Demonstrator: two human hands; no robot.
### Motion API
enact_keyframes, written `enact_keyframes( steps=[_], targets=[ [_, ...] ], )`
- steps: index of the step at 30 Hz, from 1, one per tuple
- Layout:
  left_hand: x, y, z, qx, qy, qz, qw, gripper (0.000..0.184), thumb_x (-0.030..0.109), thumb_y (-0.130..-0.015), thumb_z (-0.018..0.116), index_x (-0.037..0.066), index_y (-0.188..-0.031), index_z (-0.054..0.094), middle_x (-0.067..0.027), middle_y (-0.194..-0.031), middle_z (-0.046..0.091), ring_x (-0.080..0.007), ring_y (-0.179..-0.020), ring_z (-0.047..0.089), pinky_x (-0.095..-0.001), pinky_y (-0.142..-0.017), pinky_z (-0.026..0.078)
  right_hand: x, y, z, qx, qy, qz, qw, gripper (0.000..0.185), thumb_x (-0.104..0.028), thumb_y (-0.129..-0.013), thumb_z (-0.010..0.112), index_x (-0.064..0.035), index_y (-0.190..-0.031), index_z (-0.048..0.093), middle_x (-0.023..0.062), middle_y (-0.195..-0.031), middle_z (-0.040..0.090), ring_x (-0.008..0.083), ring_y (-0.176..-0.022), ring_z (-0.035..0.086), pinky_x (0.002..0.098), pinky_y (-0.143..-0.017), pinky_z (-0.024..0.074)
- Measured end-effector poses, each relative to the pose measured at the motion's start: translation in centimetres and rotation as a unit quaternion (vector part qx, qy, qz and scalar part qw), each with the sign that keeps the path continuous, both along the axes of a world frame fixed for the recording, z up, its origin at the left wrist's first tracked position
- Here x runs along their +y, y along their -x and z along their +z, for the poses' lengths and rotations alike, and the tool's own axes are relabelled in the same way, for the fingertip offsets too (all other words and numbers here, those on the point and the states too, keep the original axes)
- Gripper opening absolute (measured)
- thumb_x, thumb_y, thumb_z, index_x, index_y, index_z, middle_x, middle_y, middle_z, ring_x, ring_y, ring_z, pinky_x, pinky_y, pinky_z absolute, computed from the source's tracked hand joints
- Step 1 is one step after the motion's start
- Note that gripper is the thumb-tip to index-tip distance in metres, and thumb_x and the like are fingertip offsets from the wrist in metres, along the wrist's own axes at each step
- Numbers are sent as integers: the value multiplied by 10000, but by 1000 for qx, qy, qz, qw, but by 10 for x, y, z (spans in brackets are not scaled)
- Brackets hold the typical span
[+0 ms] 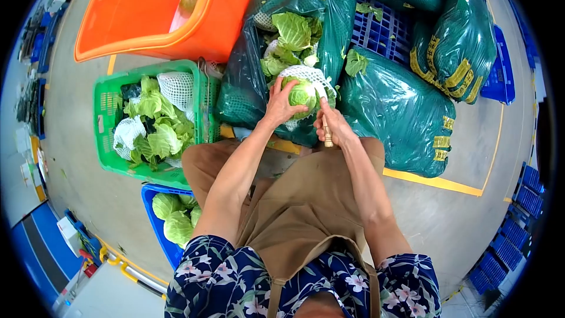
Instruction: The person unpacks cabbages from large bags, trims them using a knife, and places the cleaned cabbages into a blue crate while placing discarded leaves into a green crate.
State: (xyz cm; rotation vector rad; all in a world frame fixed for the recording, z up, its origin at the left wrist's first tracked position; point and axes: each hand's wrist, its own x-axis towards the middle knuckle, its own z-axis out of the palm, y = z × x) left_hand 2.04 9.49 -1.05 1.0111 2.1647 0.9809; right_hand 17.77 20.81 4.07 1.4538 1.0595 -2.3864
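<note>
My left hand point(282, 105) is wrapped around the left side of a pale green cabbage point(302, 96), fingers and thumb spread over its leaves. White foam netting point(303, 73) still covers the cabbage's far side. A wooden-handled knife point(328, 137) is gripped in my right hand point(333, 122), its blade up against the cabbage's right side; the exact contact is hard to make out. Underneath lies an opened dark green plastic bag point(242, 91), with loose cabbage leaves point(292, 32) and netted heads showing through its opening.
On the left, a green crate point(101, 123) holds leaves and foam nets. Below it, a blue crate point(154, 227) contains bare cabbages. An orange bin point(159, 38) stands far left. Full green bags point(394, 115) lie right, near a blue pallet point(382, 32).
</note>
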Motion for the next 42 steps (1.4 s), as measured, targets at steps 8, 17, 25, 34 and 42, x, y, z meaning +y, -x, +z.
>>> enact_keyframes(
  steps=[8, 17, 25, 34, 42],
  targets=[
    [0, 5, -3, -9, 1, -13, 1000, 823, 316, -538, 879, 186, -1265, 515, -184, -1453, 261, -412, -1309, 321, -450, -1075, 324, -10, 5, -10, -31, 17, 7, 999, 559, -605, -932, 404, -76, -756, 438, 40, -538, 431, 132, -377, 408, 287, -330, 353],
    [0, 11, -6, -42, 20, -20, 999, 909, 339, -522, 888, 146, -1306, 470, -225, -1485, 240, -386, -1376, 251, -440, -1100, 290, -14, 6, -15, 7, 108, -10, 994, 525, -542, -977, 335, -75, -756, 428, 47, -529, 409, 138, -362, 366, 310, -328, 334],
    [0, 19, -5, -40, -19, -24, 999, 1031, 298, -495, 896, 10, -1339, 378, -186, -1356, 393, -349, -1275, 395, -400, -1061, 350, -11, 22, -23, 10, 80, 21, 997, 525, -556, -972, 345, -85, -751, 422, 43, -524, 410, 124, -362, 346, 290, -316, 306],
    [1, 30, -9, -76, -50, -36, 995, 913, 288, -565, 866, -6, -1304, 416, -165, -1290, 451, -323, -1231, 442, -381, -1035, 370, -20, 18, -19, 63, 165, 4, 984, 539, -578, -968, 331, -95, -742, 417, 26, -519, 385, 107, -363, 307, 268, -318, 295],
    [-6, 23, -14, -237, -70, 115, 962, 476, 220, -811, 713, 41, -1206, 516, -133, -1206, 540, -221, -1115, 526, -326, -946, 417, -10, 34, -16, 0, -300, -22, 954, 485, -490, -887, 582, -11, -845, 516, 45, -550, 475, 142, -352, 442, 298, -314, 359]
  ],
)
